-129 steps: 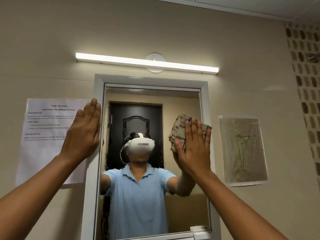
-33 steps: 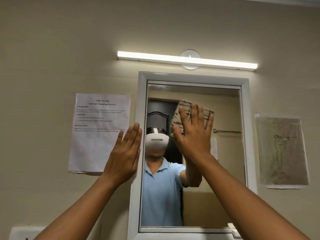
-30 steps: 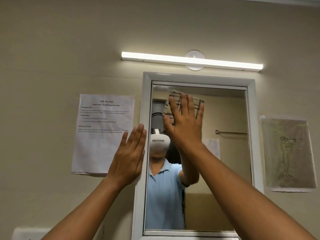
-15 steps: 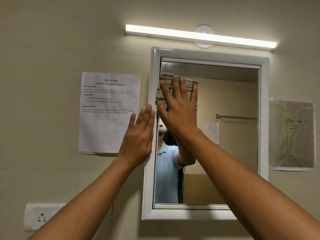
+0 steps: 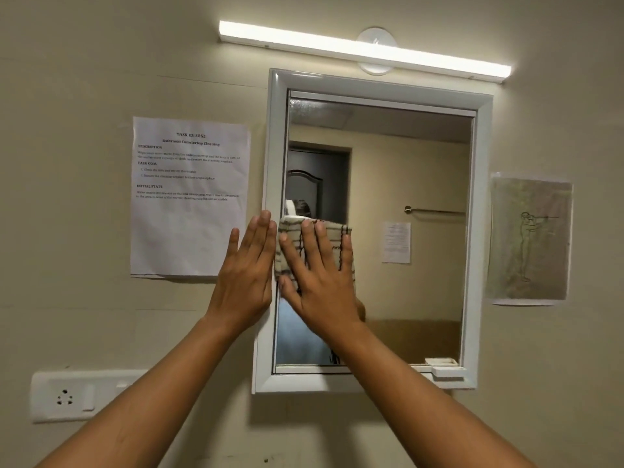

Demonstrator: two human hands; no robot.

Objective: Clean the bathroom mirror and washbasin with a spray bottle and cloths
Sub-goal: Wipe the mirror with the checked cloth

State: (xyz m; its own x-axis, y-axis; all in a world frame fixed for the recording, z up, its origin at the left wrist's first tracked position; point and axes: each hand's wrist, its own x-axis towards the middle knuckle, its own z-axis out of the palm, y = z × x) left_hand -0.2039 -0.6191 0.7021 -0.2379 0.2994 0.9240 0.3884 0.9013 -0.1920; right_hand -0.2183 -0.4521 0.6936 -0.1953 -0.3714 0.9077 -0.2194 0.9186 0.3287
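Observation:
A white-framed mirror (image 5: 405, 204) hangs on the beige wall. My right hand (image 5: 319, 282) lies flat with straight fingers on a folded beige cloth with dark stripes (image 5: 342, 238), pressing it against the glass at the mirror's left side, about mid-height. My left hand (image 5: 246, 275) rests flat and open on the wall and the mirror's left frame, right beside the cloth. The spray bottle and washbasin are out of view.
A printed task sheet (image 5: 190, 197) is taped left of the mirror and a drawing (image 5: 528, 241) right of it. A light bar (image 5: 364, 50) glows above. A white socket plate (image 5: 67, 396) sits low on the left.
My right hand has slid the cloth down the mirror's left side from near the top to mid-height. My left hand stays flat beside the left frame. The view has shifted.

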